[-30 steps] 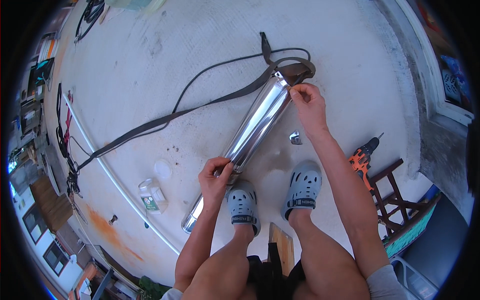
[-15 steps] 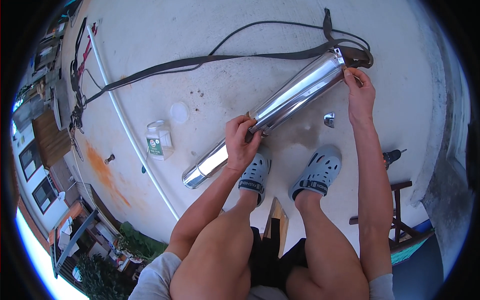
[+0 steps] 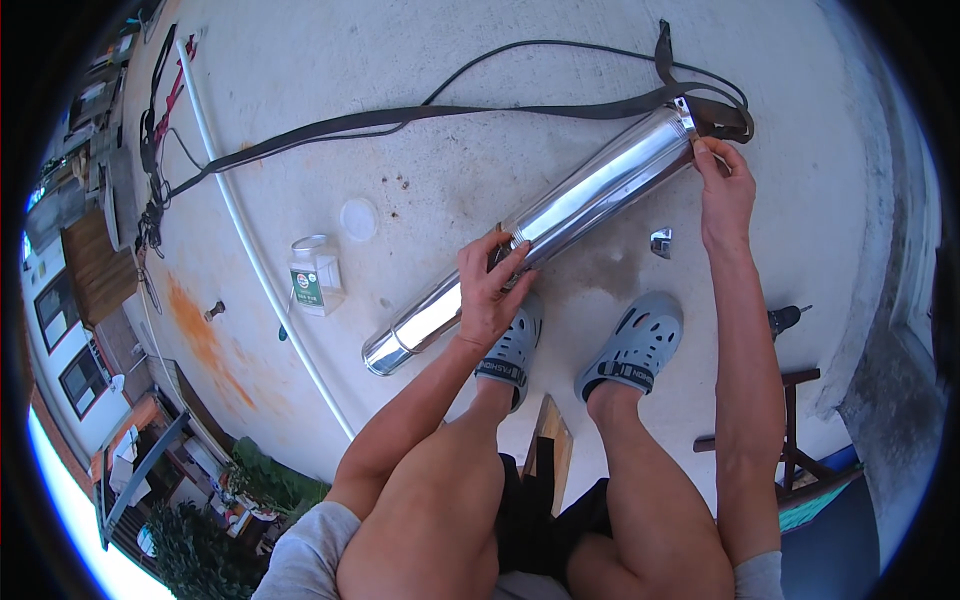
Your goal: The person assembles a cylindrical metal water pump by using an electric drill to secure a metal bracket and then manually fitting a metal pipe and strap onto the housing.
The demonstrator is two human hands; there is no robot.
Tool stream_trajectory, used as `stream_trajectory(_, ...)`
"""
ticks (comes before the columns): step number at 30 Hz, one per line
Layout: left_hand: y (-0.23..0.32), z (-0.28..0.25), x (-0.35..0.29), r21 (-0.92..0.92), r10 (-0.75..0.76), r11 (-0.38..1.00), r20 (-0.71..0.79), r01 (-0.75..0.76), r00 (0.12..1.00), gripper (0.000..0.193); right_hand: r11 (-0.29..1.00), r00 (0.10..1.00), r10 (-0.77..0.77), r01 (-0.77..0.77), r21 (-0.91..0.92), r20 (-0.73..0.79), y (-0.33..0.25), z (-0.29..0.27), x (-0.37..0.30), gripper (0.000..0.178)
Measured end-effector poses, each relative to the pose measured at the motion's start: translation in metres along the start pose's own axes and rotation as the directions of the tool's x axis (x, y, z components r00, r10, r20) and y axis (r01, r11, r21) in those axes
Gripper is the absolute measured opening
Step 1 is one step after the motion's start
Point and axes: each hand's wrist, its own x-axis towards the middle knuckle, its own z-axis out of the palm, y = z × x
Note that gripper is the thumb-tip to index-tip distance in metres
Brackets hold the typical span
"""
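A long, shiny stainless-steel submersible pump lies slanted on the concrete, its far end up and to the right. Around its middle, at the ridged joint, curl the fingers of my left hand. My right hand pinches at the rim of the far end with thumb and fingertips; any small part between them is hidden. A flat black cable runs from that end toward the left. On the floor near my right forearm sits a small shiny metal piece.
A clear plastic jar and its round lid lie left of the pump. A white pipe crosses the floor there. My grey clogs stand close to the pump. To the right are a power drill and a dark frame.
My left hand has shifted slightly right along the joint, its fingers reaching further over the pump. My right hand stays at the far end. The whole view has moved a little.
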Motion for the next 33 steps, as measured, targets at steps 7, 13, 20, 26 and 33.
stream_trajectory(7, -0.007, -0.004, 0.003, 0.112, 0.163, 0.979, 0.054, -0.168, 0.985, 0.043, 0.998, 1.000, -0.001, 0.001, 0.063, 0.000, 0.001, 0.001, 0.002, 0.022)
stream_trajectory(13, 0.011, -0.007, 0.024, 0.173, 0.225, 0.955, 0.107, -0.241, 0.969, 0.045, 0.997, 0.998, -0.062, 0.062, 0.056, -0.005, 0.001, 0.004, 0.000, 0.017)
stream_trajectory(20, 0.059, 0.049, 0.111, -0.005, 0.348, 0.934, 0.244, -0.357, 0.905, 0.053, 0.991, 0.991, -0.132, 0.132, -0.026, 0.006, 0.002, 0.003, -0.003, 0.015)
stream_trajectory(26, 0.082, 0.088, 0.149, 0.073, 0.417, 0.892, 0.245, -0.446, 0.875, 0.054, 0.996, 0.998, -0.050, 0.052, 0.075, -0.035, -0.006, 0.008, -0.005, 0.014)
stream_trajectory(33, 0.073, 0.094, 0.143, 0.070, 0.444, 0.880, 0.233, -0.470, 0.865, 0.049, 0.995, 0.996, -0.090, 0.090, 0.032, 0.003, -0.008, 0.005, -0.003, 0.012)
